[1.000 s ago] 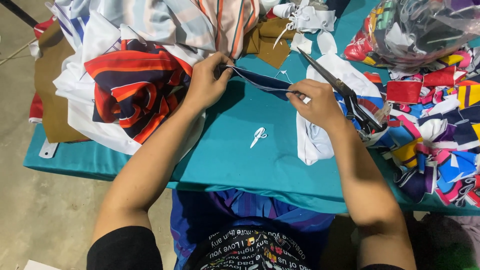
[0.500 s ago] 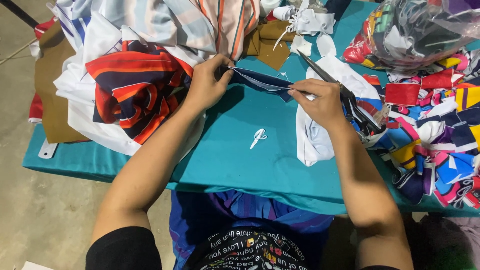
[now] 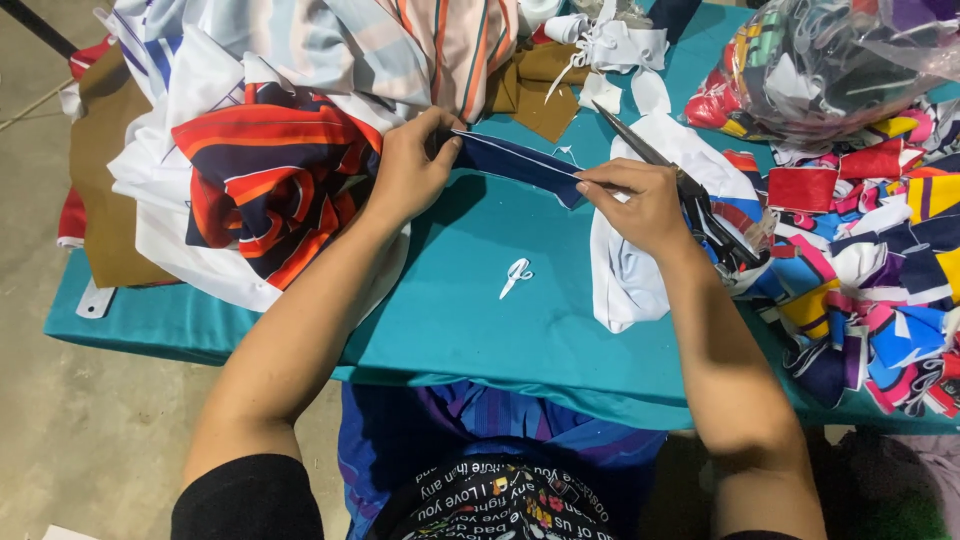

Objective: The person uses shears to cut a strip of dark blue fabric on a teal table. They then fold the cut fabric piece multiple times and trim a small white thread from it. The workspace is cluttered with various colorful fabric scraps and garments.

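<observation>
both grips pinched: left hand (image 3: 405, 172) and right hand (image 3: 640, 205) stretch a navy strip (image 3: 515, 160) taut; scissors (image 3: 690, 195) under right hand; strip uncut.

A navy fabric strip (image 3: 515, 160) with a pale edge, stretched taut above the table.

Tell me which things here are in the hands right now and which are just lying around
In hand:
left hand and right hand pinching the navy strip
scissors, under the right hand

Lying about:
small snips
striped fabric pile
brown pieces
bag of scraps
</observation>
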